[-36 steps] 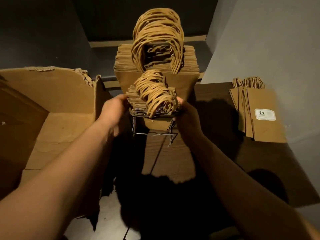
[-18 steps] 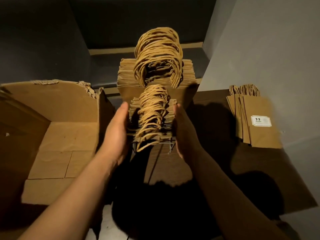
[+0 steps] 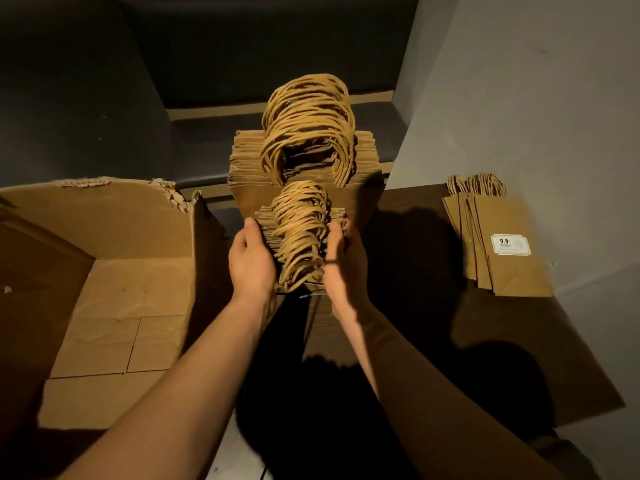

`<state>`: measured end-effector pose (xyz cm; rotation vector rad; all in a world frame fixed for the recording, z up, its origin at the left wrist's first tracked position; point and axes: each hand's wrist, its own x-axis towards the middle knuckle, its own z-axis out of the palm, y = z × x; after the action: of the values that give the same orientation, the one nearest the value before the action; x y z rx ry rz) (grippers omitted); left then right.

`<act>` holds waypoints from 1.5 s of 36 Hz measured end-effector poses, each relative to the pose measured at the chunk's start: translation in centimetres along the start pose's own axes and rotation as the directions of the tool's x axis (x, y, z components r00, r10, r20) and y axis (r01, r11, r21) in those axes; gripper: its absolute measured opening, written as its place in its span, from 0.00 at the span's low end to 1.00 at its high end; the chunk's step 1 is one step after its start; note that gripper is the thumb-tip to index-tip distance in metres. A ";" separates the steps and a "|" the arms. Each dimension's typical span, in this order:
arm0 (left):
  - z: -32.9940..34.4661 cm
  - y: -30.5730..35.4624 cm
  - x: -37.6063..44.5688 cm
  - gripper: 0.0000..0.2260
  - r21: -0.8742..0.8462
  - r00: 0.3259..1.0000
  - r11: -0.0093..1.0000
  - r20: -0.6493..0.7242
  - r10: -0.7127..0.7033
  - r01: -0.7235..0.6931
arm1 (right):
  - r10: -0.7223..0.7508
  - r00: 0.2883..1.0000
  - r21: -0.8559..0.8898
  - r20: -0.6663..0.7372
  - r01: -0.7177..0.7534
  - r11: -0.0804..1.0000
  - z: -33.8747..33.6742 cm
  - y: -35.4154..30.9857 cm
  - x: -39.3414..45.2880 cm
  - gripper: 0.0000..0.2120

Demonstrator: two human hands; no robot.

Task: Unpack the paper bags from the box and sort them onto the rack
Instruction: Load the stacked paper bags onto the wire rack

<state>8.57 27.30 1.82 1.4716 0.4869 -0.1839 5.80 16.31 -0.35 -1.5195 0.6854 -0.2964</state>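
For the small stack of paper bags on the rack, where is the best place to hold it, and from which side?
Probably the stack's two flat side edges, one palm from each side, as the left hand and right hand do on the small stack; its loose handles give no firm hold.

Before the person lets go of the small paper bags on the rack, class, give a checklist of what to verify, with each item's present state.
1. Left hand holds the near side of the small bag stack: ok.
2. Right hand holds the other side: ok.
3. Small stack stands upright in front of the large bag stack: ok.
4. Stack sits fully within the wire rack: cannot tell, mostly hidden.
5. Cardboard box holds no more bags: ok for the visible floor; near corner out of view.
6. Loose bags on the right are sorted onto the rack: not ok.
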 end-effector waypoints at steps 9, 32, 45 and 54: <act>-1.0 1.0 -0.2 0.26 0.011 0.966 0.999 0.257 -0.036 0.034 | 0.177 0.967 0.063 0.182 -0.191 0.979 -0.6 -0.7 0.3 0.24; -1.9 2.7 -1.9 0.24 -0.113 0.958 0.988 0.277 -0.070 0.105 | 0.104 0.883 0.107 0.457 -0.170 0.980 -4.2 -1.3 0.2 0.27; 11.2 -0.3 -8.2 0.22 0.074 0.704 0.750 0.414 0.576 -0.657 | 0.225 0.974 -0.129 -0.039 -0.228 0.965 -24.5 -1.3 8.5 0.13; 26.9 -5.1 -7.8 0.22 0.207 0.831 0.948 0.549 0.092 -0.242 | 0.263 0.961 -0.428 -0.089 -0.275 0.861 -34.4 0.7 18.3 0.24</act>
<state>4.91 -0.89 1.11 1.6361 -0.1337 -0.5208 0.07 -22.20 -2.10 -1.8183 1.0260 0.0599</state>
